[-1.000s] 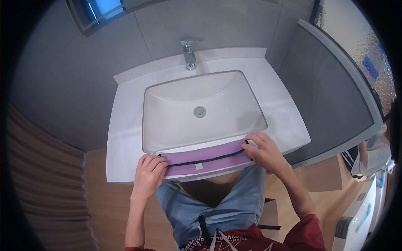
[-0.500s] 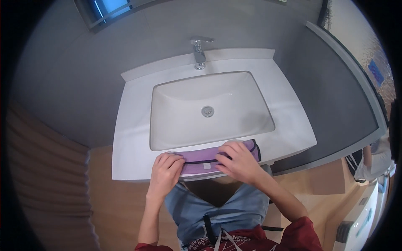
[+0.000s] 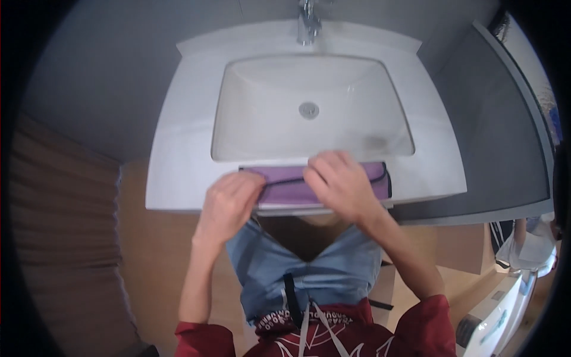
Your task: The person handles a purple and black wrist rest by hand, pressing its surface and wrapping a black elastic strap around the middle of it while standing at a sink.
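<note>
Your right hand (image 3: 340, 183) shifted inward | purple pouch (image 3: 288, 194), under both hands, paralleled washbasin (image 3: 267, 128) front | left hand (image 3: 228, 200) pinched it, right's grip unclear

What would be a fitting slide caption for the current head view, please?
Left hand and right hand on a dark-trimmed purple pouch along the front of a white washbasin counter.
</note>
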### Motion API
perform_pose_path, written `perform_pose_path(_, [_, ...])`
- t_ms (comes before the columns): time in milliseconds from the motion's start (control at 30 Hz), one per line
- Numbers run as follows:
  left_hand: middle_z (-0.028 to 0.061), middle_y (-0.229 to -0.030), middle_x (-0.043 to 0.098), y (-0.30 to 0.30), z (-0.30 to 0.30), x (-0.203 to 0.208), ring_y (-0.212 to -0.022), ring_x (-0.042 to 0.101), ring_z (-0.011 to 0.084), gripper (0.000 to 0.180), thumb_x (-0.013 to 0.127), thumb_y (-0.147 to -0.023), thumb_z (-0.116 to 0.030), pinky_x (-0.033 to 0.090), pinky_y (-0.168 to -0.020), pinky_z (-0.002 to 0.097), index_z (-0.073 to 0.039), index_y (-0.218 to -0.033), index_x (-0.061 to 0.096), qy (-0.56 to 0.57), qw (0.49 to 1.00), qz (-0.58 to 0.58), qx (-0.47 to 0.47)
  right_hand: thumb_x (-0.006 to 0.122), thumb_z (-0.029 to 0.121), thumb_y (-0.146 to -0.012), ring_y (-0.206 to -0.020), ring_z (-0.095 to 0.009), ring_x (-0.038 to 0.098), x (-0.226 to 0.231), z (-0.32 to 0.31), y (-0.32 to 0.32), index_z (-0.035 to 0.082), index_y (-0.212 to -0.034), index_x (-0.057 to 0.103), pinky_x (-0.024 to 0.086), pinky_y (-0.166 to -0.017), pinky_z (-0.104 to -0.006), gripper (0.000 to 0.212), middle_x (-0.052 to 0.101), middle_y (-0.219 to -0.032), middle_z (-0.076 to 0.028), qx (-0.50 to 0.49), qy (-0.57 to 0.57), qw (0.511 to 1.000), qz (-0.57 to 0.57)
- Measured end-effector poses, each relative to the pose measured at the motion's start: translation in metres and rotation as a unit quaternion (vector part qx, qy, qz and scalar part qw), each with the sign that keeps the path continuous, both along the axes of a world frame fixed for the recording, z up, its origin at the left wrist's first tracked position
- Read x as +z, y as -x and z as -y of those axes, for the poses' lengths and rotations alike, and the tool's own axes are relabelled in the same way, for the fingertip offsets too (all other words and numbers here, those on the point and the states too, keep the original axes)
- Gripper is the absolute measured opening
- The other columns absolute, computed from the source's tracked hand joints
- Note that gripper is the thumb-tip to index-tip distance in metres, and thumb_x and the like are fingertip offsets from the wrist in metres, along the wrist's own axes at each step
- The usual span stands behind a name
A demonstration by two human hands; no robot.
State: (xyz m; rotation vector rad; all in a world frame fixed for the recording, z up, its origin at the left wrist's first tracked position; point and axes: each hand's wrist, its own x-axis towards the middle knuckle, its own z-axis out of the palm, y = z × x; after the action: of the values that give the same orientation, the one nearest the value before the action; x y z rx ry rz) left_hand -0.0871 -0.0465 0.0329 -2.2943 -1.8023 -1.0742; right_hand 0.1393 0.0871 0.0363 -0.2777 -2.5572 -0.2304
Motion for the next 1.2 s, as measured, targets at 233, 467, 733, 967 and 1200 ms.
perform_pose_path(233, [0.0139, -0.098, 0.074, 0.011, 0.001, -0.009, -0.093, 0.071, 0.0347, 0.026, 0.07, -0.082, 0.012, 0.057, -0.082, 0.0429, 0.0, -0.106, 0.072, 0.019, 1.0, -0.018, -0.003, 0.066, 0.012, -0.076, -0.09, -0.022, 0.06, -0.014, -0.002, -0.011, 0.01, -0.093, 0.063, 0.05, -0.078, -0.0344, 0.018, 0.055, -0.089, -0.004, -0.014, 0.024, 0.999, -0.028])
perform_pose_path(467, [0.0119, -0.104, 0.074, 0.002, 0.015, -0.008, -0.101, 0.07, 0.0326, 0.025, 0.068, -0.082, 0.013, 0.055, -0.09, 0.0427, 0.001, -0.102, 0.072, 0.029, 0.998, -0.045, 0.032, 0.068, 0.008, -0.075, -0.094, -0.024, 0.062, -0.003, -0.001, -0.045, 0.007, -0.099, 0.064, 0.052, -0.08, -0.0358, 0.024, 0.059, -0.096, -0.007, -0.059, -0.011, 0.998, 0.025])
perform_pose_path(733, [0.0188, -0.132, 0.068, -0.059, -0.011, -0.004, -0.127, 0.063, 0.0378, 0.038, 0.074, -0.092, -0.011, 0.047, -0.112, 0.0487, 0.002, -0.126, 0.067, 0.029, 0.998, -0.048, -0.011, 0.068, 0.007, -0.076, -0.109, -0.027, 0.066, -0.004, -0.009, -0.088, 0.002, -0.106, 0.064, 0.054, -0.094, -0.0406, 0.03, 0.066, -0.112, -0.011, -0.11, 0.008, 0.992, 0.057])
perform_pose_path(967, [0.0198, -0.151, 0.057, -0.079, -0.023, -0.027, -0.143, 0.051, 0.038, 0.054, 0.071, -0.097, -0.023, 0.039, -0.121, 0.05, 0.003, -0.143, 0.059, 0.072, 0.996, -0.055, -0.02, 0.067, 0.007, -0.077, -0.109, -0.027, 0.067, 0.004, -0.01, -0.104, 0.001, -0.108, 0.065, 0.054, -0.092, -0.0394, 0.032, 0.067, -0.112, -0.011, -0.083, 0.027, 0.994, 0.064])
perform_pose_path(1200, [0.0163, -0.143, 0.064, -0.059, -0.014, -0.015, -0.138, 0.056, 0.0361, 0.044, 0.072, -0.095, -0.018, 0.041, -0.119, 0.0492, -0.001, -0.136, 0.064, 0.073, 0.996, -0.059, -0.004, 0.068, -0.002, -0.078, -0.114, -0.034, 0.065, -0.008, -0.008, -0.115, 0.005, -0.119, 0.065, 0.054, -0.094, -0.0429, 0.041, 0.066, -0.124, -0.013, -0.101, 0.103, 0.988, 0.052])
